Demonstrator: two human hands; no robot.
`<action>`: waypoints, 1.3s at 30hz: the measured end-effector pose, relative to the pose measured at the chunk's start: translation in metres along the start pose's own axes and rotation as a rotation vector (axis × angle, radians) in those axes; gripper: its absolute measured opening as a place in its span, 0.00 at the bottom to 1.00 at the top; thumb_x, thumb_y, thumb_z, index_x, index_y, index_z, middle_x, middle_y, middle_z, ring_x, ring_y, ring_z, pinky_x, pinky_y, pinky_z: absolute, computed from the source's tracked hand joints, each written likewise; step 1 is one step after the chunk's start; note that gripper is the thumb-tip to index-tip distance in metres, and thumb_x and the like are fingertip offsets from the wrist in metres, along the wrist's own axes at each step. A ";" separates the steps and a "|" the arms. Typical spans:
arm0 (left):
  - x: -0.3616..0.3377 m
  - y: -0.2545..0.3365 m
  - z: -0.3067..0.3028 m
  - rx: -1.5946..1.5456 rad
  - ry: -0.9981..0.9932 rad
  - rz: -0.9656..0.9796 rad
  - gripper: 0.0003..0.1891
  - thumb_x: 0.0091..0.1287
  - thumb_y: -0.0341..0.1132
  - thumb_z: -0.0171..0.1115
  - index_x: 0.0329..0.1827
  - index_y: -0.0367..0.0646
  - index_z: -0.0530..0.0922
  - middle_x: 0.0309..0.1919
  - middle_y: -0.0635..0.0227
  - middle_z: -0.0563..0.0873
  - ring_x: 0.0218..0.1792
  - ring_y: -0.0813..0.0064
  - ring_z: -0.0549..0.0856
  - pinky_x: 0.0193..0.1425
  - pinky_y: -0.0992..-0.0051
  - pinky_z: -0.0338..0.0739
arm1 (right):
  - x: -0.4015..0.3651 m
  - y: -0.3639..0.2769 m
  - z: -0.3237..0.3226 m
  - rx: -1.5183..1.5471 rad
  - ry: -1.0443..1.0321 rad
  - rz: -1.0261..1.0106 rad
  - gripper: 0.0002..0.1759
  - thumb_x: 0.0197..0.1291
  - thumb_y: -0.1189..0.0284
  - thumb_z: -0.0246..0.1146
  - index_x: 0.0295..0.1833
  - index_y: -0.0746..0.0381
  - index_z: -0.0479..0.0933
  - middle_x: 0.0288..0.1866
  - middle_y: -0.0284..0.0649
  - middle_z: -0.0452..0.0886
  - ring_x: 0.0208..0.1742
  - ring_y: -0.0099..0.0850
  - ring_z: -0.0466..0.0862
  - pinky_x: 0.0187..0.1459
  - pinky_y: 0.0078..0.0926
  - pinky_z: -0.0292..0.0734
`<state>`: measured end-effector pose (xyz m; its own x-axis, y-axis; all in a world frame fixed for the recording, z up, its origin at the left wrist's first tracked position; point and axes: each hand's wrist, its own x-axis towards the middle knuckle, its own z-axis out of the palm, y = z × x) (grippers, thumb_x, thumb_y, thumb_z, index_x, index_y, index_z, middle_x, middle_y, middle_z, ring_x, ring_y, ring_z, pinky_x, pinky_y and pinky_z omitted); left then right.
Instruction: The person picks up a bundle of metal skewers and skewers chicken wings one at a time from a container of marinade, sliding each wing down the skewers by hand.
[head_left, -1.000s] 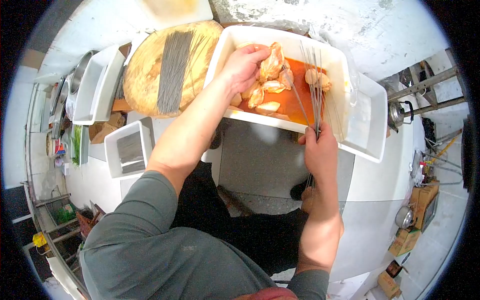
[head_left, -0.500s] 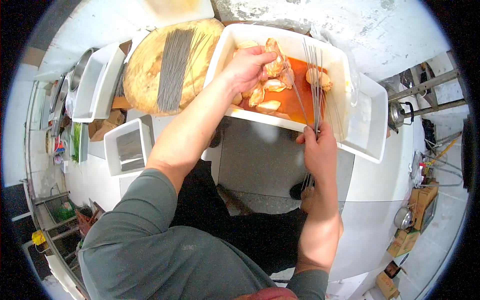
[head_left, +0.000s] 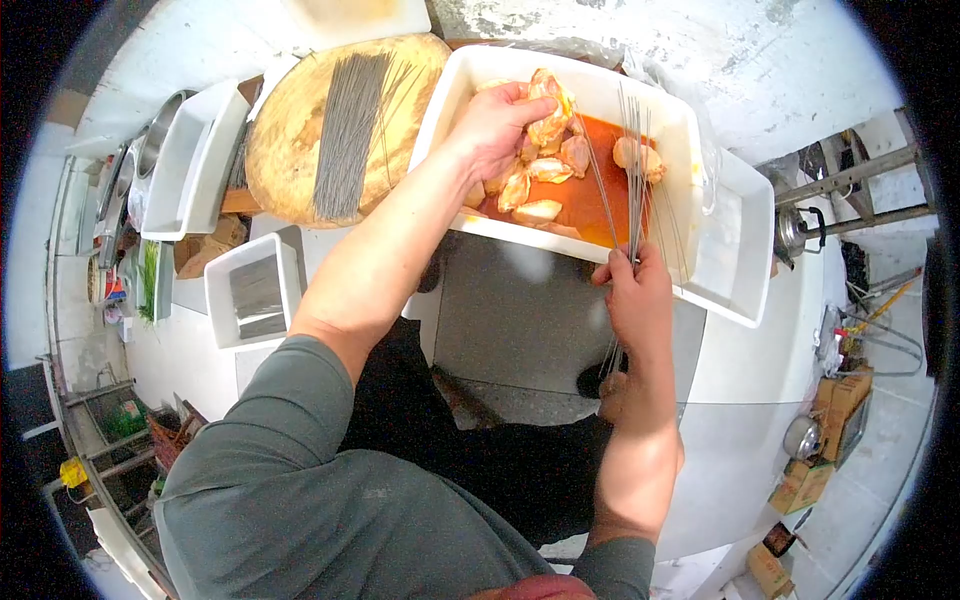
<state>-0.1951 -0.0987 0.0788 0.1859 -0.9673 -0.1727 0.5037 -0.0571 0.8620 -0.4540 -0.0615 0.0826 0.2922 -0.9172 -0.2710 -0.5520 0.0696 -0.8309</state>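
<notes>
My left hand (head_left: 497,128) grips a marinated chicken wing (head_left: 549,108) between thumb and fingers, over the left part of a white plastic tub (head_left: 433,133). In my right hand (head_left: 638,285), closed at the tub's near rim, is a bundle of thin metal skewers (head_left: 634,205) pointing away from me. One single skewer (head_left: 602,188) leans apart from the bundle, its far end running up towards the held wing. Behind the bundle shows another chicken piece (head_left: 630,156), overlapped by the skewers. Several more wings (head_left: 549,170) lie in the red-orange marinade (head_left: 587,207) below my left hand.
Left of the tub, a round wooden chopping block (head_left: 285,130) carries a pile of skewers (head_left: 348,135). A smaller white tub (head_left: 222,300) stands nearer me, another white bin (head_left: 190,175) beyond it. Another white container (head_left: 752,240) sits against the tub's right side, near a metal kettle (head_left: 790,230).
My left hand has lifted the wing slightly up and turned it a little. The right hand stays nearly in place, while the skewer tips have shifted slightly.
</notes>
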 end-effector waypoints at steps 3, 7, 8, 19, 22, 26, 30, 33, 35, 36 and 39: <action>0.008 -0.006 -0.009 -0.020 -0.025 0.009 0.12 0.71 0.32 0.59 0.55 0.39 0.76 0.45 0.63 0.86 0.45 0.71 0.87 0.51 0.71 0.84 | -0.001 0.000 0.003 0.051 0.010 0.005 0.10 0.66 0.69 0.56 0.43 0.66 0.73 0.28 0.41 0.85 0.32 0.33 0.84 0.39 0.32 0.76; 0.011 -0.008 -0.011 -0.035 0.017 0.052 0.13 0.69 0.30 0.61 0.54 0.38 0.76 0.45 0.62 0.86 0.44 0.70 0.87 0.51 0.70 0.84 | -0.003 -0.005 0.004 0.072 -0.021 0.027 0.10 0.66 0.69 0.56 0.44 0.66 0.73 0.29 0.41 0.85 0.32 0.32 0.84 0.38 0.30 0.77; 0.011 -0.007 -0.010 -0.022 0.043 0.061 0.13 0.69 0.30 0.61 0.54 0.38 0.76 0.45 0.62 0.86 0.44 0.70 0.87 0.51 0.70 0.84 | -0.003 -0.006 0.004 0.086 -0.028 0.037 0.10 0.65 0.69 0.56 0.44 0.66 0.73 0.29 0.41 0.85 0.31 0.32 0.84 0.37 0.30 0.77; 0.003 -0.002 -0.002 -0.056 0.053 0.019 0.13 0.68 0.30 0.62 0.54 0.39 0.76 0.44 0.62 0.86 0.44 0.68 0.87 0.51 0.66 0.84 | -0.002 -0.001 0.012 0.054 -0.046 0.013 0.10 0.66 0.70 0.56 0.45 0.67 0.73 0.28 0.41 0.84 0.33 0.32 0.84 0.39 0.32 0.77; 0.004 -0.003 -0.003 -0.064 0.045 0.023 0.13 0.67 0.30 0.63 0.53 0.39 0.76 0.44 0.62 0.87 0.44 0.68 0.87 0.51 0.67 0.84 | -0.002 0.000 0.016 0.081 -0.058 0.021 0.11 0.66 0.70 0.56 0.46 0.67 0.72 0.28 0.41 0.84 0.33 0.32 0.83 0.40 0.31 0.77; 0.003 -0.002 -0.003 -0.043 0.069 0.033 0.13 0.67 0.30 0.63 0.52 0.39 0.76 0.44 0.62 0.86 0.44 0.67 0.87 0.50 0.66 0.84 | -0.003 0.000 0.017 0.137 -0.090 0.010 0.11 0.67 0.69 0.55 0.47 0.67 0.71 0.29 0.40 0.84 0.29 0.30 0.82 0.36 0.30 0.77; 0.010 -0.004 -0.008 -0.165 0.053 0.057 0.13 0.64 0.23 0.64 0.50 0.31 0.75 0.41 0.56 0.86 0.40 0.65 0.88 0.45 0.67 0.85 | -0.008 -0.010 0.015 0.296 -0.127 0.076 0.10 0.69 0.70 0.54 0.49 0.65 0.69 0.29 0.38 0.83 0.21 0.23 0.76 0.24 0.24 0.73; 0.011 -0.006 -0.011 -0.161 0.043 0.052 0.11 0.66 0.26 0.62 0.50 0.33 0.75 0.42 0.58 0.86 0.42 0.66 0.87 0.48 0.68 0.84 | -0.008 -0.008 0.018 0.404 -0.107 0.063 0.09 0.69 0.71 0.53 0.51 0.64 0.68 0.28 0.38 0.83 0.18 0.19 0.72 0.19 0.19 0.67; 0.010 -0.007 -0.012 -0.116 0.053 0.039 0.11 0.70 0.31 0.59 0.52 0.38 0.76 0.44 0.61 0.86 0.44 0.68 0.87 0.53 0.68 0.82 | -0.008 -0.008 0.018 0.391 -0.100 0.057 0.09 0.69 0.72 0.53 0.51 0.64 0.68 0.28 0.38 0.83 0.19 0.19 0.73 0.19 0.18 0.67; 0.011 -0.008 -0.013 -0.157 0.048 0.041 0.10 0.70 0.31 0.59 0.52 0.38 0.76 0.44 0.61 0.86 0.44 0.68 0.86 0.54 0.69 0.82 | -0.008 -0.008 0.018 0.385 -0.097 0.054 0.09 0.69 0.72 0.54 0.51 0.64 0.68 0.28 0.38 0.83 0.19 0.19 0.73 0.19 0.18 0.68; 0.013 -0.008 -0.015 -0.243 0.027 0.047 0.10 0.71 0.31 0.58 0.51 0.38 0.77 0.45 0.62 0.85 0.46 0.69 0.86 0.55 0.70 0.82 | -0.011 -0.014 0.018 0.418 -0.093 0.081 0.07 0.70 0.73 0.54 0.49 0.63 0.68 0.28 0.39 0.81 0.18 0.17 0.69 0.19 0.15 0.63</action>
<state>-0.1842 -0.1070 0.0624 0.2346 -0.9603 -0.1510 0.6816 0.0518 0.7299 -0.4357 -0.0453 0.0891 0.3408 -0.8642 -0.3702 -0.2183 0.3103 -0.9253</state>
